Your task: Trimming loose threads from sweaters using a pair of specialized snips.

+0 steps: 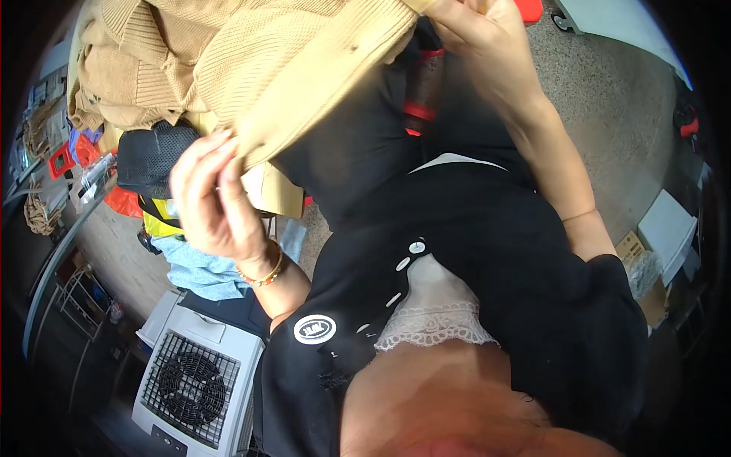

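A tan ribbed knit garment (pixel 251 76), seemingly a cardigan, hangs across the upper left, its band stretched slantwise between my hands. Small dark spots like buttonholes or marks show along that band. My left hand (pixel 213 194) pinches the lower end of the band between thumb and fingertips; a bracelet circles the wrist. Up at the top edge, my right hand (pixel 483 27) is closed on the band's other end, with part of its fingers cut off by the frame. The rest of the garment lies bunched over the table at the far left.
Beside my left hand sit a black mesh cap (pixel 156 158) and a light blue cloth (pixel 202 266). A grey-white fan unit (pixel 199 377) with a black grille stands at lower left. Cardboard and white boxes (pixel 664 232) are on the right. A caster wheel (pixel 562 23) shows at upper right.
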{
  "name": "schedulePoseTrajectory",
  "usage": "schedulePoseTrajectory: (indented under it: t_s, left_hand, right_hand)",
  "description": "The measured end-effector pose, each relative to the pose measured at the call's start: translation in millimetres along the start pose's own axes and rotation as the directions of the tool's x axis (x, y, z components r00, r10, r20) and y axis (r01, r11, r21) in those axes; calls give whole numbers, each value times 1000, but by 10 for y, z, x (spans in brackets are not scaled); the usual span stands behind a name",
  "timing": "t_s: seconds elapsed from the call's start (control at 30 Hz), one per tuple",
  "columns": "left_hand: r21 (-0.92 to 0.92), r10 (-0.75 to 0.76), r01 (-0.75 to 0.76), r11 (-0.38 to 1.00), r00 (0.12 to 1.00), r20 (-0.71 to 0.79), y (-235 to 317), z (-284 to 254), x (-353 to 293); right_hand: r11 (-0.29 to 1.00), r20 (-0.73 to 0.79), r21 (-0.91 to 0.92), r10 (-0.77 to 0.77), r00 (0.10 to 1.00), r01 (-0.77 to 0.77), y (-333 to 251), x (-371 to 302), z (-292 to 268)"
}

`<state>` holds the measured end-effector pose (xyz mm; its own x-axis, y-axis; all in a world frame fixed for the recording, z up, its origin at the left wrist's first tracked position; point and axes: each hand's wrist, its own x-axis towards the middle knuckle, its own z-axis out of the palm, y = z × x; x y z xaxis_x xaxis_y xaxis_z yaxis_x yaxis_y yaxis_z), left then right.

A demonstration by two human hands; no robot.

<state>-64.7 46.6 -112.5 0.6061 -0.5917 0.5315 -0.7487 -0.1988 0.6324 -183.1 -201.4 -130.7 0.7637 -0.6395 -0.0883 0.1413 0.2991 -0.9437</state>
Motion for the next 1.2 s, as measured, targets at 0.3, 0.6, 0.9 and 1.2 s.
schedulePoseTrajectory:
  t_s: [0.3,0.6,0.9,1.2]
  left_hand:
    - [48,-181,184,982,982,-54,-210,-241,-14]
    - [-84,58,-57,995,998,12,-92,114,29]
    - [-125,51,-33,992,989,140,-106,202,5]
    - [-165,45,-27,986,993,109,-117,228,-14]
  right_hand:
    - [868,398,-441,-36,917,226,-112,-234,110]
    - [614,607,-530,-206,768,584,-321,-200,140]
    - [397,631,-661,-165,758,637,-370,-286,339]
    - [299,614,-723,-134,778,623,-421,-365,461]
